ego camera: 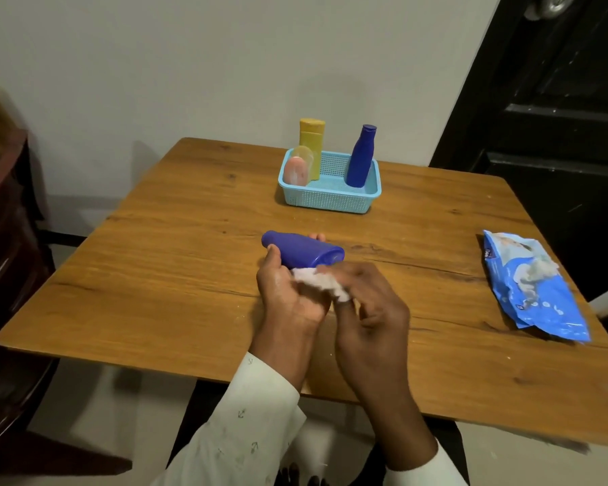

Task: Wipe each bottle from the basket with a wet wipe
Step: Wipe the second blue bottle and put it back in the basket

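Observation:
My left hand (288,292) grips a dark blue bottle (302,250) held sideways above the middle of the wooden table, its base pointing right. My right hand (369,296) pinches a crumpled white wet wipe (318,280) against the bottle's lower side. At the back stands a light blue basket (330,199) holding a yellow bottle (312,142), a small pink bottle (296,170) and a tall blue bottle (360,157), all upright or leaning.
A blue pack of wet wipes (530,285) lies near the table's right edge. The wooden table (162,275) sits against a pale wall. A dark wooden cabinet (4,261) stands at the left, and a black door (558,117) at the right.

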